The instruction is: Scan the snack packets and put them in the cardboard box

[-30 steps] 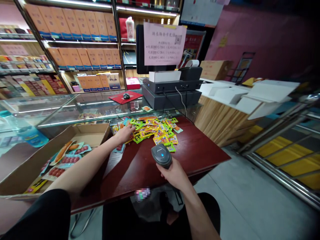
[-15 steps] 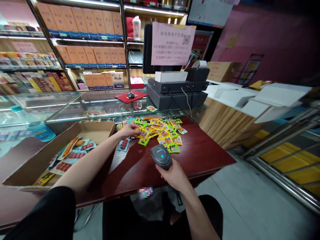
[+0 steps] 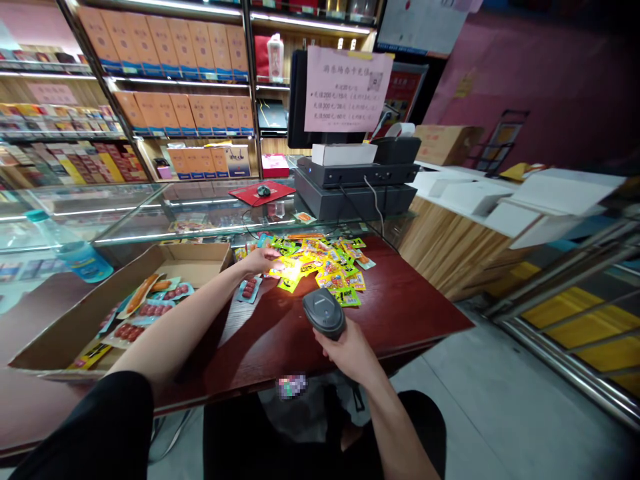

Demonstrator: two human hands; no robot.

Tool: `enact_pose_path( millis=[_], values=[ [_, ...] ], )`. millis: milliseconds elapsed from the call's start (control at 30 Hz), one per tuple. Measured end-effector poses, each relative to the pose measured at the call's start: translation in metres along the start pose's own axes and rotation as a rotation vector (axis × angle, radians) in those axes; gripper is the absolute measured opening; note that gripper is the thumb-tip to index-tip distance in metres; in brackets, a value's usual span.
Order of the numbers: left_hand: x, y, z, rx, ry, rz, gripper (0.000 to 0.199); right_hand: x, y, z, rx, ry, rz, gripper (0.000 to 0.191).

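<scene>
- Here's the left hand (image 3: 261, 261), out over the worktop (image 3: 400, 287), its fingers nearly closed and pinching a yellow packet (image 3: 287, 269) at the left side of the pile of small packets (image 3: 334, 268).
- And look at that bright glow, right across the yellow packet and onto the wrappers beside it!
- Over to the right hand (image 3: 350, 347): fingers wrapped around the dark scanner (image 3: 324, 311), holding it above the worktop, its head towards the pile.
- Just below the left wrist, a blue-edged pack of red sausages (image 3: 249, 289) lies apart on the wood.
- Left of the forearm sits the open cardboard tray (image 3: 197, 257), more sausage packs (image 3: 154, 311) lying inside it.
- Behind the tray, a blue bottle (image 3: 86, 261) stands tilted in view.
- Farther back on the glass counter (image 3: 205, 193), a mouse (image 3: 263, 191) rests on a red mat (image 3: 245, 195), left of the dark register (image 3: 350, 199).
</scene>
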State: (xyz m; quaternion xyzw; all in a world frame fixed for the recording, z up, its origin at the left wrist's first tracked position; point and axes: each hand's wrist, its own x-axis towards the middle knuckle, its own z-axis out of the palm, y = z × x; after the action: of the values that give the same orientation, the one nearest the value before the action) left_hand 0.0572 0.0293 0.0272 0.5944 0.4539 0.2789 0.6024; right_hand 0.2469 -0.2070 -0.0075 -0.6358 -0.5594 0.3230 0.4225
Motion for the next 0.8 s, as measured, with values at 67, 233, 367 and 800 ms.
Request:
enact_pose_path(
  millis=[67, 233, 367, 800],
  values=[
    [0.000, -0.001, 0.000, 0.007, -0.007, 0.003, 0.055, 0.000, 0.000, 0.000, 0.002, -0.008, 0.005, 0.029],
    [0.004, -0.003, -0.001, 0.034, -0.010, 0.033, 0.044, -0.001, -0.003, -0.002, 0.013, -0.001, 0.006, 0.026],
    [0.007, 0.001, -0.003, 0.022, 0.001, 0.046, 0.039, -0.002, -0.008, -0.004, 0.026, -0.008, -0.013, 0.023],
    [-0.052, 0.033, -0.102, -0.043, 0.260, 0.098, 0.043, 0.003, -0.001, 0.016, 0.100, -0.061, -0.057, 0.027]
  ],
)
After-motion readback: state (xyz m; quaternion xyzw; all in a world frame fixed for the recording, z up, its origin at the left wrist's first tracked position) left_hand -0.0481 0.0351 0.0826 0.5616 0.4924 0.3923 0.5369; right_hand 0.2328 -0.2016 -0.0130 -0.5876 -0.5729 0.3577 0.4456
